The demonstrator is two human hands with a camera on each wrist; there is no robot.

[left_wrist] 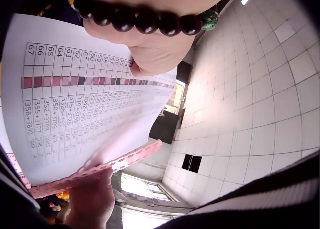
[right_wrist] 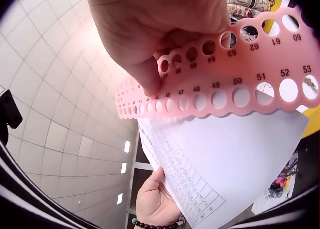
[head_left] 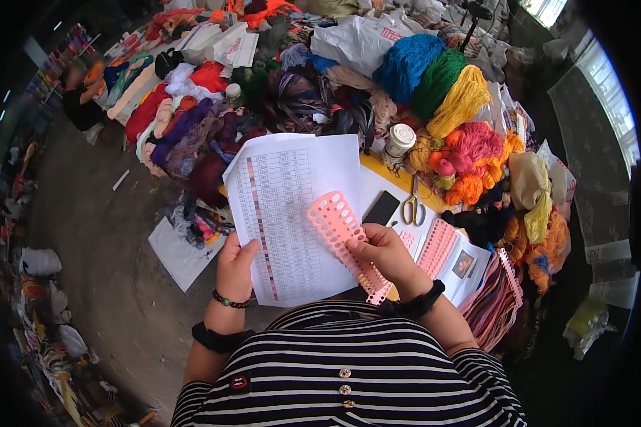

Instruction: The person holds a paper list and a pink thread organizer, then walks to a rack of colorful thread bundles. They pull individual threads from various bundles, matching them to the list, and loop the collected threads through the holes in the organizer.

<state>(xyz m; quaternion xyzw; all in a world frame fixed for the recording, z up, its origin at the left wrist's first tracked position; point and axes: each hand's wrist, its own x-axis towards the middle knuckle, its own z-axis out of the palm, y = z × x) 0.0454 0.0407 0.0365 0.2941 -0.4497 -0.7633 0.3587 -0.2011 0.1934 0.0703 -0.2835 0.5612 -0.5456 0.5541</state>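
Observation:
My left hand [head_left: 235, 269] grips the left edge of printed paper sheets [head_left: 288, 192], thumb on the front. The top sheet carries a table of numbers with a column of small pink, red and dark colour squares. My right hand [head_left: 388, 257] pinches a pink thread organizer card [head_left: 332, 213] between thumb and fingers. Rows of round holes with printed numbers run along both edges of the card [right_wrist: 272, 64]. It slants across the lower right of the sheets in the head view. In the left wrist view, the chart's rows [left_wrist: 65, 91] reach 67.
A black phone [head_left: 382, 208], scissors [head_left: 409, 212] and a lidded cup [head_left: 399, 141] stand or lie beyond my right hand. Another pink holed card [head_left: 438, 248] is beside it. Heaps of coloured yarn [head_left: 452, 99] cover the table. Someone [head_left: 85, 96] is at the far left.

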